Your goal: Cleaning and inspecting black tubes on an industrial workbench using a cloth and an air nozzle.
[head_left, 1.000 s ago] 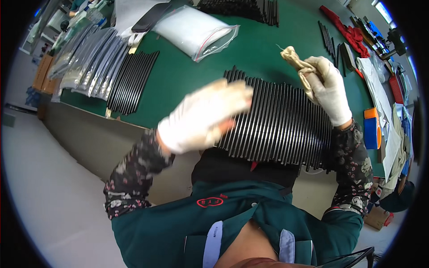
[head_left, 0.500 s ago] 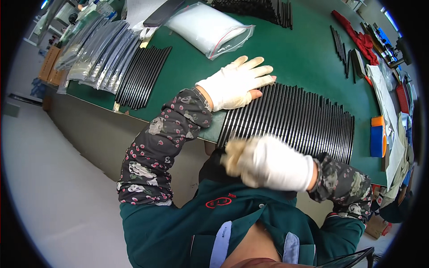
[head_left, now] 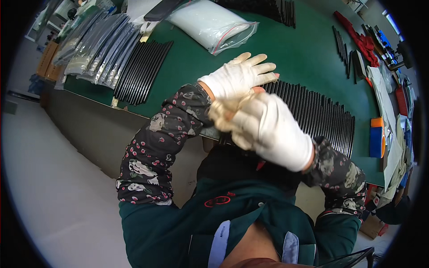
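Observation:
My left hand (head_left: pixel 239 76), in a white glove with some bare fingertips, lies flat with its fingers spread. It rests at the upper left end of a row of thin black rods (head_left: pixel 317 109), laid side by side near the table edge. Above the left part of that row is my gloved right hand (head_left: pixel 268 125), its fingers curled together and slightly smeared by motion. Whatever those fingers hold, if anything, is hidden. The right hand covers the lower left rods and overlaps the edge of my left hand.
On the green table (head_left: pixel 308 53), a second group of black rods (head_left: pixel 143 71) lies left, beside plastic-wrapped bundles (head_left: pixel 100 49). A clear bag with white contents (head_left: pixel 212 24) lies beyond my left hand. At right are an orange-and-blue tape roll (head_left: pixel 377 138) and a red cloth (head_left: pixel 357 38).
My right hand has moved up and away from my body, from the rods' near ends to over the row's left part. My left hand stays almost where it was.

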Demonstrator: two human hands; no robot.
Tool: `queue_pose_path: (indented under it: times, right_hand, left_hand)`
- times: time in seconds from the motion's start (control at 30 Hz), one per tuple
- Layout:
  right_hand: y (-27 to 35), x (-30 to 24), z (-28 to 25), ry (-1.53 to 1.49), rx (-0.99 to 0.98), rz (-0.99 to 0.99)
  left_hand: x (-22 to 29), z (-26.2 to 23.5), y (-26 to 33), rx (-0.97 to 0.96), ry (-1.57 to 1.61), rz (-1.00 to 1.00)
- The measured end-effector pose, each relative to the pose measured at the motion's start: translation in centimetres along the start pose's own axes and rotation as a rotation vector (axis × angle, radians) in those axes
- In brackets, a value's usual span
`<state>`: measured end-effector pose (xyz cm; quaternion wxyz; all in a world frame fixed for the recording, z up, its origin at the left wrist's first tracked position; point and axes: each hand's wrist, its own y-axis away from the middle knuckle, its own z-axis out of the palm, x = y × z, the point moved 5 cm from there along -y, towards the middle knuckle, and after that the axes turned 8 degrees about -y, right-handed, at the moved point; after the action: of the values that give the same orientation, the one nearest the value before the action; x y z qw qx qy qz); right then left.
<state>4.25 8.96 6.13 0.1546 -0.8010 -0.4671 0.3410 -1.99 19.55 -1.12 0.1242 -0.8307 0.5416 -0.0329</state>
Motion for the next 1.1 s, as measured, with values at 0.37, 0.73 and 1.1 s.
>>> queue_pose_path:
  times: [0.37,0.73,1.1]
  right_hand:
    - [2.0,2.0,-0.9,0.104,-0.020,0.002]
    - [4.7,3.2,-6.0,0.002,0.006,0.194]
    - [8.5,4.5,-10.3,0.091,0.104,0.572]
  left_hand:
    - [0.8,-1.5,-0.5,-0.136,-0.093,0.045]
    - [1.7,-3.2,-0.2,0.057,0.048,-0.017]
    - [12.7,-8.2,5.5,-0.266,0.367,0.239]
